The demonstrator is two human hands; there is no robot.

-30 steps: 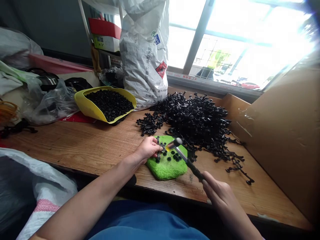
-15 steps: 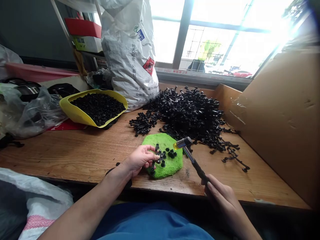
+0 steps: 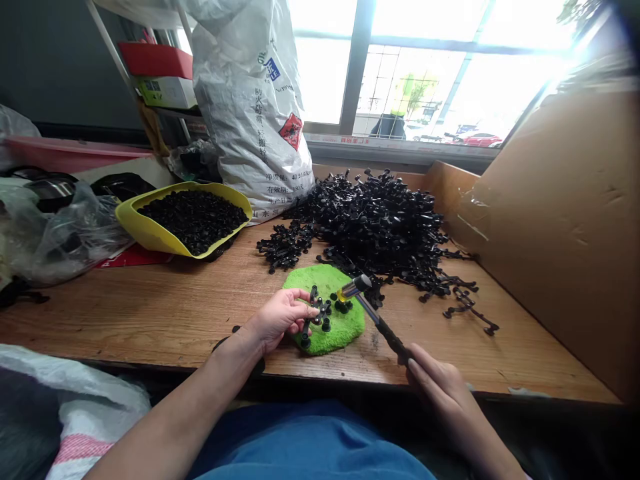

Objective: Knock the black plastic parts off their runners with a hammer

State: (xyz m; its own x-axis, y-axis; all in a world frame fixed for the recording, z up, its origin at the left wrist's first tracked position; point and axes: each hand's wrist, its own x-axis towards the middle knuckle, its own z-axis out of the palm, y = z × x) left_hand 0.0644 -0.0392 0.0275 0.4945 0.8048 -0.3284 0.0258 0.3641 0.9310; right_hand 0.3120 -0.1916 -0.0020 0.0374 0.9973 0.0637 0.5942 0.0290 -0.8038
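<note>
The left hand (image 3: 283,320) pinches a black branched part (image 3: 321,310) between thumb and fingers, over the left side of a green cloth pad (image 3: 345,337) that lies near the front edge of the wooden bench (image 3: 175,313). The right hand (image 3: 435,380) is closed around the dark handle of a hammer (image 3: 383,327), near its lower end, just over the bench's front edge. The hammer slants up and to the left, its head with a yellow face and a dark face above the right side of the pad. Small black caps (image 3: 343,307) sit on the pad beneath the yellow face; it seems to be just over them, though whether they touch is hard to tell. Behind the pad, toward the bench's back edge, rises a large heap of black branched parts (image 3: 385,227), with a smaller clump (image 3: 285,245) at its left and a loose part (image 3: 470,310) at its right, near the cardboard (image 3: 555,233) along the bench's right side. Toward the back left corner, a yellow scoop (image 3: 150,233) full of small black pieces (image 3: 195,220) rests beside an upright white sack (image 3: 250,100).
</note>
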